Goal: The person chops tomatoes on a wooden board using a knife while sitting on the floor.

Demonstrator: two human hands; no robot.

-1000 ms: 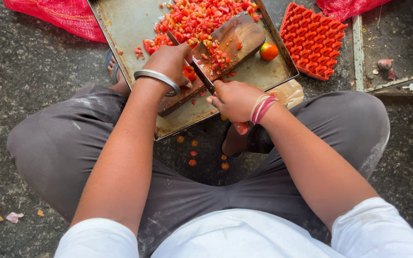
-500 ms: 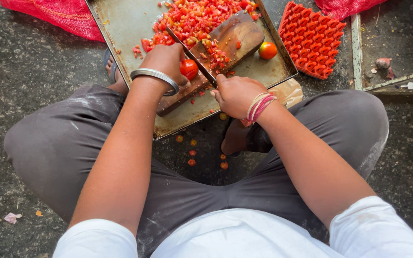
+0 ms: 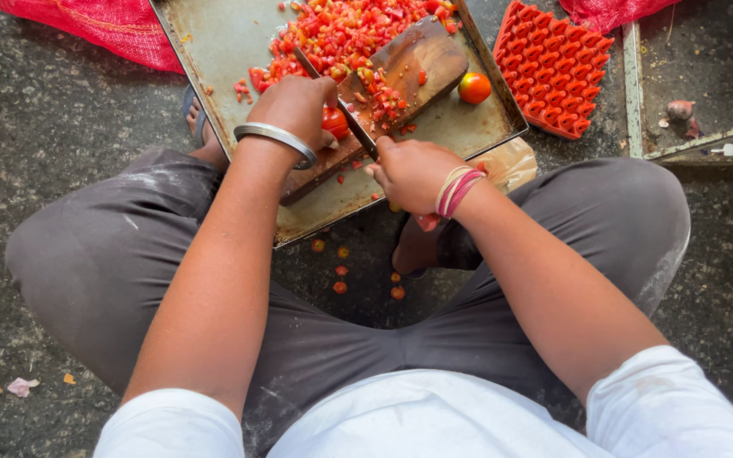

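Left hand: I see my left hand (image 3: 294,103) closed over a red tomato (image 3: 335,122), pinning it on the wooden board (image 3: 413,59).
Knife: its blade (image 3: 332,89) lies just beside the tomato, touching the board.
Right hand: my right hand (image 3: 413,172) grips the knife handle tight.
Tray: the metal tray (image 3: 222,42) on the floor carries the board, chopped tomato (image 3: 341,25) and a whole tomato (image 3: 474,87).
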